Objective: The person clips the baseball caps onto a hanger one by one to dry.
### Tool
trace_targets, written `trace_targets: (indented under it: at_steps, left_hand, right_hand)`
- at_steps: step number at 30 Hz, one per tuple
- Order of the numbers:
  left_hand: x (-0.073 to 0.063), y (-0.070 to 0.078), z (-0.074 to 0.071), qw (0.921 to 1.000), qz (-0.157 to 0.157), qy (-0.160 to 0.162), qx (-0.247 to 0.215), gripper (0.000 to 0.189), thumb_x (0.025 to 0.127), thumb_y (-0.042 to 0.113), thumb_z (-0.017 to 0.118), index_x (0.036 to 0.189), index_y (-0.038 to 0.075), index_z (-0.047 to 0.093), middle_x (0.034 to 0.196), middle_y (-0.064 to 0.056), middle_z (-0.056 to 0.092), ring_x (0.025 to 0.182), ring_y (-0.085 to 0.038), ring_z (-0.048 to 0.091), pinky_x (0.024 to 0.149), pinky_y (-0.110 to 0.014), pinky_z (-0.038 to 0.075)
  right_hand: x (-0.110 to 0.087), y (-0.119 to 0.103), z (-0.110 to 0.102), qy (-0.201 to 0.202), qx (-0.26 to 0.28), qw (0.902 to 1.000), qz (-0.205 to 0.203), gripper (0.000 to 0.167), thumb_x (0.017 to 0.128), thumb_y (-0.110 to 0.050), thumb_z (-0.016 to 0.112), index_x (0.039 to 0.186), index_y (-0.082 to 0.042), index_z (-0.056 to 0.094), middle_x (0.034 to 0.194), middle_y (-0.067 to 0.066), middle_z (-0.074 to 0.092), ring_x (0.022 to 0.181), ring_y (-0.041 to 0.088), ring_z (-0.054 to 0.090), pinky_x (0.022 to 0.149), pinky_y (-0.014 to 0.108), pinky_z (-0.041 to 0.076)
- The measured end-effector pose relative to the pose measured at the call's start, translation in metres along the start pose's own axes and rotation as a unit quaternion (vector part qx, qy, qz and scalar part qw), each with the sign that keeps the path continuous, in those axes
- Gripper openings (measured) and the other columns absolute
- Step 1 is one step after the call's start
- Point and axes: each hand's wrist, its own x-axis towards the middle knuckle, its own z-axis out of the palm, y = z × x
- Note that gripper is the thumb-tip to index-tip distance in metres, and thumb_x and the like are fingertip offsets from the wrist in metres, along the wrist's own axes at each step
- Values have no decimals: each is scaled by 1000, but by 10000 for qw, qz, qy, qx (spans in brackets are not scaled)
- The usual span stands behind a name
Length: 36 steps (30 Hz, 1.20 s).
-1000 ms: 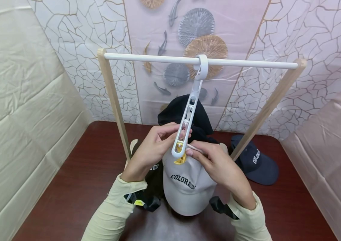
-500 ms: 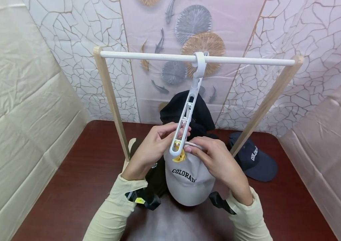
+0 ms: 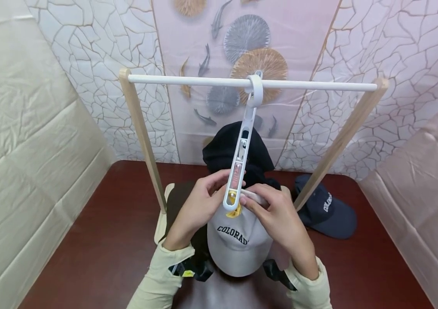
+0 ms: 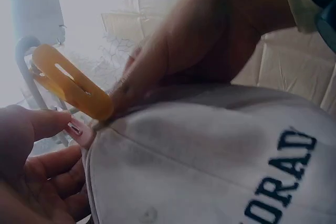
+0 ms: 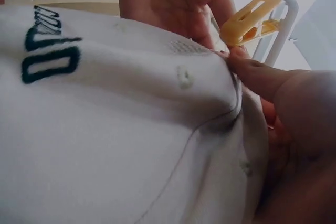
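Observation:
In the head view a light cap (image 3: 238,244) lettered COLORADO hangs below the white clip hanger (image 3: 247,122). My left hand (image 3: 201,204), left of the hanger's lower end, pinches a pink clip (image 4: 81,132) against the cap's edge. From the right, my right hand (image 3: 277,210) pinches a fold of the cap's fabric (image 5: 215,77) between thumb and fingers. Just above the pinched fabric sits a yellow clip (image 5: 252,19), the lowest one on the hanger. Whether the yellow clip grips the cap cannot be told. Curled fingers partly hide the cap's upper edge.
The hanger hooks over a white rod (image 3: 188,81) between two wooden posts (image 3: 141,137). Behind the hanger hang black caps (image 3: 223,146). A dark brown cap (image 3: 180,195) is partly behind my left hand. A navy cap (image 3: 329,210) lies by the right post on the red-brown table (image 3: 373,257).
The fold in my right fingers looks thicker, and the pink clip shows more through the hanger's slot. Both forearms have drawn slightly inward. The hands stay at the hanger's lower end.

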Motion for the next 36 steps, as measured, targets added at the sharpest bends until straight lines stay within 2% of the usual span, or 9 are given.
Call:
trace_targets:
  at_steps: [4,11,15,19,24,32,36]
  left_hand:
    - [-7,-5,0,9987,91,248,434,32,106,10,63,138,5,67,117,-9,73,107,-19,64,96,-34,53]
    - [-9,-9,6,9939,419,392,943,29,105,15,66,133,8,71,135,-4,68,116,-19,63,101,-45,53]
    - [-13,-10,8,9922,414,523,1058,28,105,14,67,132,7,72,134,-4,68,110,-19,65,96,-42,57]
    - [-16,-11,9,9883,602,685,1220,27,104,12,67,130,6,72,132,-5,68,104,-18,66,91,-38,59]
    - [-19,-11,10,9828,829,834,1423,25,104,12,67,128,6,73,128,-3,68,100,-17,65,85,-36,60]
    - [-22,-7,11,9770,896,922,1704,25,103,12,69,127,10,73,125,3,68,102,-13,64,85,-32,58]
    - [-21,-6,11,9747,959,954,1781,26,103,14,69,129,12,72,126,4,68,103,-13,64,86,-32,57]
  right_hand:
    - [-4,1,0,36,-30,10000,34,8,96,-11,77,105,-11,77,99,-1,74,82,9,65,68,28,54]
    - [-8,3,-4,326,-78,9993,-172,15,92,-1,79,103,-11,76,98,-1,73,82,9,62,65,26,53]
    - [-9,4,-2,331,-73,9992,-212,16,93,-2,79,105,-12,76,101,-3,73,83,8,60,65,24,52]
    - [-11,4,0,336,-93,9992,-205,18,92,-4,80,106,-14,75,102,-7,70,84,9,58,66,22,49]
    - [-11,3,0,405,-189,9983,-382,23,90,-2,82,107,-14,74,102,-8,68,85,9,54,69,20,46]
    - [-11,2,-1,605,-250,9954,-706,29,87,3,83,109,-12,73,105,-6,67,89,11,51,74,21,42]
    - [-10,1,-2,715,-216,9937,-830,31,86,5,83,110,-10,72,108,-4,67,93,13,55,81,20,43]
